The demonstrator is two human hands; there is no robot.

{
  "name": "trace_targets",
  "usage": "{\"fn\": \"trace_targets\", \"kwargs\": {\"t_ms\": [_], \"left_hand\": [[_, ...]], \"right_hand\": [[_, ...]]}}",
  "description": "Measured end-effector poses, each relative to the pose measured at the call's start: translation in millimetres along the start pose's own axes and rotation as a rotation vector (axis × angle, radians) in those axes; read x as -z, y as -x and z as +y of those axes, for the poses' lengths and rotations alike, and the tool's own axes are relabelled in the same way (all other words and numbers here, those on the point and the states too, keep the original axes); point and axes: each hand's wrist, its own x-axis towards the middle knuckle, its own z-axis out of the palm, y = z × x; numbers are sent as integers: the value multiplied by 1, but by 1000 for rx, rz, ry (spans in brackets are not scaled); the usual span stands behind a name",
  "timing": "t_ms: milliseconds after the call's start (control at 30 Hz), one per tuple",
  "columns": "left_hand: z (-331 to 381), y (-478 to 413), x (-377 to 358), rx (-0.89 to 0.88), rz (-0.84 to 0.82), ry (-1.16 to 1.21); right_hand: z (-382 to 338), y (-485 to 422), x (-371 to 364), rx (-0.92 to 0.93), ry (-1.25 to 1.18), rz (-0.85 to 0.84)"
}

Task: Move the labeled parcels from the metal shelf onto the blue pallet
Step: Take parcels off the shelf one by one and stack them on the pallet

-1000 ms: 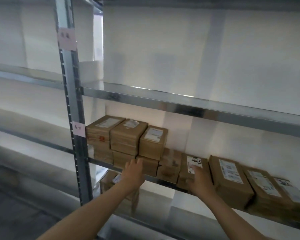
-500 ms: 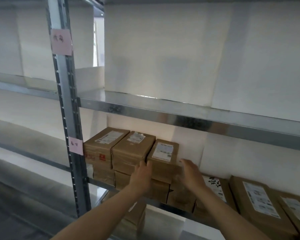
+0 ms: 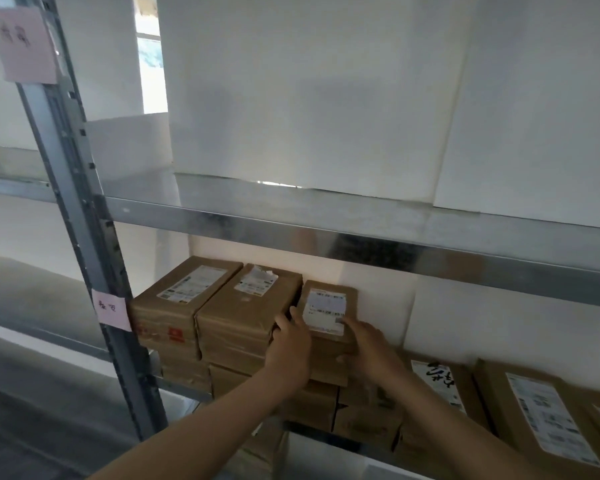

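The left hand (image 3: 289, 346) and right hand (image 3: 373, 344) grip a brown white-labelled cardboard parcel (image 3: 328, 299). It sits stacked on the grey metal shelf (image 3: 291, 231).

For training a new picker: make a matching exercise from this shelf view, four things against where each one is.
Things:
1. left hand
2. right hand
3. lower pink note
4. scribbled parcel

Places:
A. stuck on the metal upright
B. gripping the left edge of the small top parcel
C. right of both hands
D. holding that parcel's right edge

Pairs: 1-B, 2-D, 3-A, 4-C
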Motion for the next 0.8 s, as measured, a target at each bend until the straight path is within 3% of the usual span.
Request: {"fn": "trace_targets", "kwargs": {"t_ms": [100,233,400,600,800], "left_hand": [[-2,-9,2,-30,-66,-85],[-2,-15,1,-77,-115,14],[-13,-28,-10,-173,-243,363],[-27,-17,-12,-350,-177,520],[-32,-14,-10,-485,-207,523]], "right_hand": [[5,2,6,-18,20,-28],[2,7,9,-30,38,-30],[-7,8,6,-69,6,3],[-18,16,-4,-110,-12,68],[-29,35,-7,-174,-15,167]]}}
